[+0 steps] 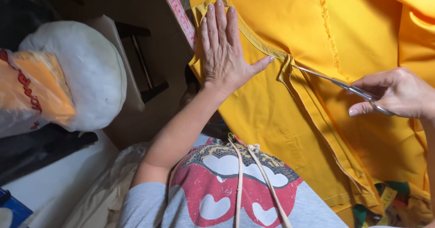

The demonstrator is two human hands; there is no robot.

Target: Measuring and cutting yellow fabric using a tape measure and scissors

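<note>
A large piece of yellow fabric [290, 133] with stitched seams lies spread over a table. My left hand [224, 46] presses flat on its left part, fingers together and thumb out toward the seam. My right hand [394, 94] grips metal scissors [335, 81] whose thin blades point left, the tips touching a folded seam strip near the middle of the cloth. A frayed edge runs down the fabric above the blades.
A measuring ruler [180, 12] lies along the table's left edge. A cream measuring tape [253, 182] hangs over my chest. At left stands a white bag [86, 74] stuffed with orange cloth, beside a dark chair [140, 65]. Coloured scraps [385, 205] lie at bottom right.
</note>
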